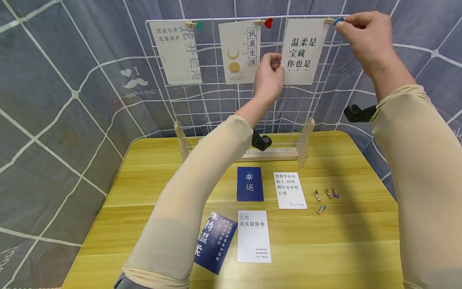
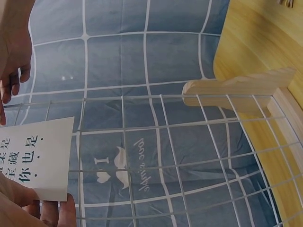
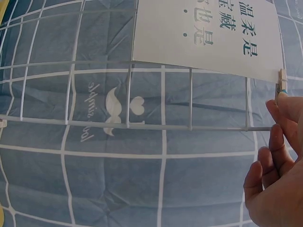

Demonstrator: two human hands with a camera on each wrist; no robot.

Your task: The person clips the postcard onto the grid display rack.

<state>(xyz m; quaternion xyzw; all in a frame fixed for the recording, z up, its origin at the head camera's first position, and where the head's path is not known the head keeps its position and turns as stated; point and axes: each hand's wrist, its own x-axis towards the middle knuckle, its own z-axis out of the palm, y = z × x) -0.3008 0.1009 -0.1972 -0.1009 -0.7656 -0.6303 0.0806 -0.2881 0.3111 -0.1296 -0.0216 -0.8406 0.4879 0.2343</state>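
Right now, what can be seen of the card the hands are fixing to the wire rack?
The card is white, paper-like, upright, printed with three rows of dark Chinese characters and three dots below. It hangs rightmost of three at the top of the white wire rack, flat against it. A small wooden clip with a blue tip sits at its top right corner, pinched by the right hand. The left hand holds its lower left edge.

Yellow table point(image 1: 343, 241); cards point(image 1: 254, 236), pegs point(image 1: 326, 196), rack point(image 1: 245, 154).
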